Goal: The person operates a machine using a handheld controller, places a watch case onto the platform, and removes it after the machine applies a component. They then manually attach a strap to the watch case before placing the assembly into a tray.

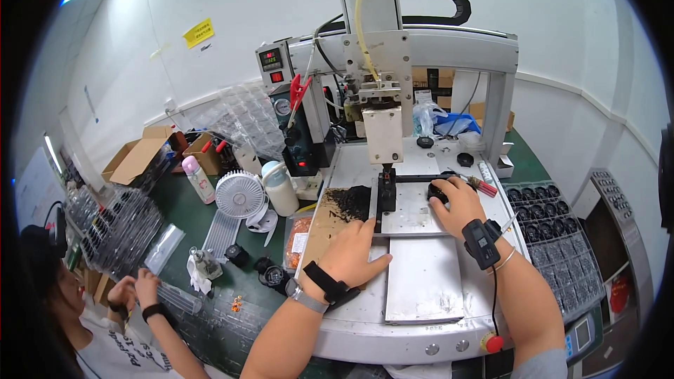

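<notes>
My left hand [345, 251] lies at the left front of the machine bed, fingers stretched forward and thumb spread. Its fingertips reach the lower end of an upright metal strip [373, 200] beside a black fixture block [387, 193]. Directly over that block hangs the machine's white head [384, 135], its narrow tip meeting or nearly meeting it. On the right of the metal fixture plate [414, 219], my right hand [460, 205] has its fingers around a small black round part [439, 191]. The fingers partly cover this part.
Black shavings [349, 203] are heaped left of the fixture. A red-handled tool [483, 186] lies beyond my right hand. Trays of black round parts [540, 210] stand right. A fan [241, 194], bottle [279, 188] and black parts [270, 275] stand left, near a co-worker [105, 330]. A red button [493, 342] is in front.
</notes>
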The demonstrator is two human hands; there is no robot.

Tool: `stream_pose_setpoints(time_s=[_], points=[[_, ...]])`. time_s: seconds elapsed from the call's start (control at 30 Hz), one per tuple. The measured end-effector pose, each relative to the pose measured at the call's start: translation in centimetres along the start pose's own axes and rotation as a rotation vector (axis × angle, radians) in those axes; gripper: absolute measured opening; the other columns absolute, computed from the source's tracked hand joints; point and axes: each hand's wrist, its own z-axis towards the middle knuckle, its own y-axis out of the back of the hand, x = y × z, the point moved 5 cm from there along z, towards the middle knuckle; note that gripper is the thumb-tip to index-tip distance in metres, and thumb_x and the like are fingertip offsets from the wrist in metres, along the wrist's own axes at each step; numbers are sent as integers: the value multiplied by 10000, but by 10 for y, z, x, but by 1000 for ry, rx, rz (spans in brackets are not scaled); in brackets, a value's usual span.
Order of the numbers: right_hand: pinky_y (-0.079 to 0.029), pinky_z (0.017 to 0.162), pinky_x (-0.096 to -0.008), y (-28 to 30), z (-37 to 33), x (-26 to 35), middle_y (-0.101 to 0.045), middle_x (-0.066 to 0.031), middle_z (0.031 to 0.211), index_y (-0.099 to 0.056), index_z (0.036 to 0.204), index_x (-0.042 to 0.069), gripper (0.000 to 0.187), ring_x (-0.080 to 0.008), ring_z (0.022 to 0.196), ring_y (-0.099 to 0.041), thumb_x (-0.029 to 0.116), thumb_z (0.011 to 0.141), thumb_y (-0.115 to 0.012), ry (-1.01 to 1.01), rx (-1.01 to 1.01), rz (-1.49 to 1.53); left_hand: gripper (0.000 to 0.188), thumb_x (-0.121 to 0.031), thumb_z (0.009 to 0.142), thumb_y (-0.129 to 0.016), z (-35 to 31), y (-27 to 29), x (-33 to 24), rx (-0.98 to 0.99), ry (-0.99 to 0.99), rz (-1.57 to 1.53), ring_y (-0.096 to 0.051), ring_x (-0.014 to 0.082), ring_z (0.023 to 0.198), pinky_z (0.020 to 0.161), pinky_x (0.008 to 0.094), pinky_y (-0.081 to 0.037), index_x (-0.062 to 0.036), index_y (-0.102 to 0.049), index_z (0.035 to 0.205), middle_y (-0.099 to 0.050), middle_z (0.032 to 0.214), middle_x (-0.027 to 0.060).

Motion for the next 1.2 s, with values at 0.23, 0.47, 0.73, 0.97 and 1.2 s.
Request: stream_pose_setpoints(time_s=[0.23, 0.47, 0.73, 0.97, 1.2], points=[[-429, 879, -443, 0, 1, -1, -558, -225, 1096, -579, 1124, 43, 370, -382, 990, -551, 213, 797, -605, 3, -1, 7, 686, -355, 777, -638, 0, -3, 1, 55, 41, -5, -503, 378, 1045, 914, 403, -407, 106, -412, 1231, -515, 1086, 254], [-423, 886, -438, -2, 1, 0, -551, -218, 1110, -556, 1142, 21, 404, -375, 1001, -547, 213, 790, -609, -5, 21, 6, 661, -359, 777, -632, -3, -3, 1, 24, 29, 31, -525, 369, 1010, 887, 418, -422, 71, -430, 1237, -527, 1053, 231], [-422, 883, -436, -3, 2, -4, -555, -218, 1093, -513, 1157, -20, 445, -375, 997, -546, 212, 789, -607, -2, -12, 3, 658, -359, 777, -631, -2, -2, -1, 20, 24, 10, -517, 370, 1025, 898, 418, -415, 70, -434, 1235, -525, 1059, 236], [-419, 889, -431, -2, 2, -4, -556, -230, 1083, -502, 1153, -38, 450, -378, 997, -544, 205, 789, -604, -4, -24, 3, 674, -335, 786, -638, -2, 2, -6, 57, 22, -8, -487, 388, 1056, 915, 407, -398, 118, -404, 1226, -502, 1095, 272], [-417, 897, -427, -3, 1, -4, -554, -236, 1091, -501, 1149, -41, 447, -381, 1000, -543, 202, 789, -605, -6, -18, 14, 667, -331, 785, -637, -3, 3, -6, 58, 31, -3, -492, 387, 1040, 906, 405, -403, 115, -408, 1225, -507, 1075, 265]])
